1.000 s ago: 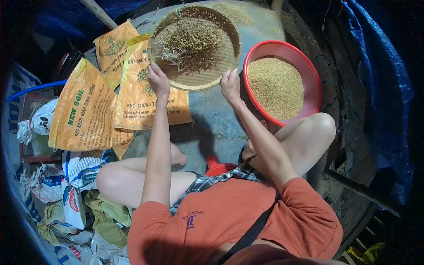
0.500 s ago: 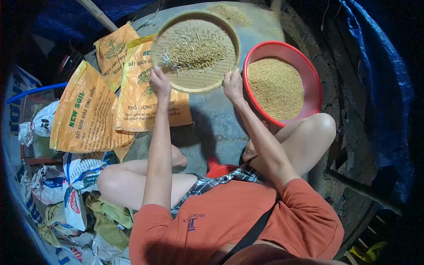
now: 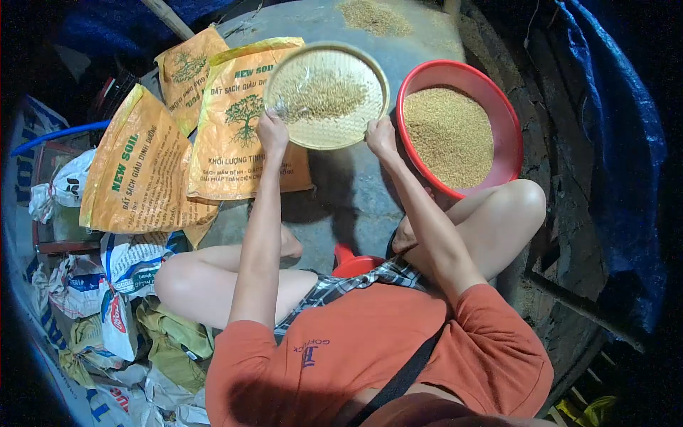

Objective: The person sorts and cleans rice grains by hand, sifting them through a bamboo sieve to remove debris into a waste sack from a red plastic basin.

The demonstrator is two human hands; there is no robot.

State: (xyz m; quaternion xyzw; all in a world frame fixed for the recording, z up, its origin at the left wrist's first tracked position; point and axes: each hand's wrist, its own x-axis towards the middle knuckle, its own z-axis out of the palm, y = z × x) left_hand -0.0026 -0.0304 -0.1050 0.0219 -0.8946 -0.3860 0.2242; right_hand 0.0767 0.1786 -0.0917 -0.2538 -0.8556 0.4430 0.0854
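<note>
A round woven tray (image 3: pixel 334 136) hangs above the floor, bearing a spread of grain (image 3: pixel 324 96); part of the grain looks blurred. My left hand (image 3: pixel 272 133) is closed on the tray's lower left rim. On the lower right rim, my right hand (image 3: pixel 381 135) has its fingers wrapped round the edge. Close to the right hand stands a red basin (image 3: pixel 504 135) holding a large heap of grain (image 3: pixel 449 135).
Orange printed sacks (image 3: pixel 249 171) lie flat at the left, partly under the tray. Loose grain (image 3: pixel 373 17) is on the floor at the top. A red plastic item (image 3: pixel 356 265) sits between my legs. Tied bags (image 3: pixel 117 320) line the lower left; blue tarpaulin (image 3: pixel 626 142) hangs right.
The tray appears smaller and its near rim has stayed at about the same height while its far rim has come down in view. The grain on it has shifted. Both hands still hold it.
</note>
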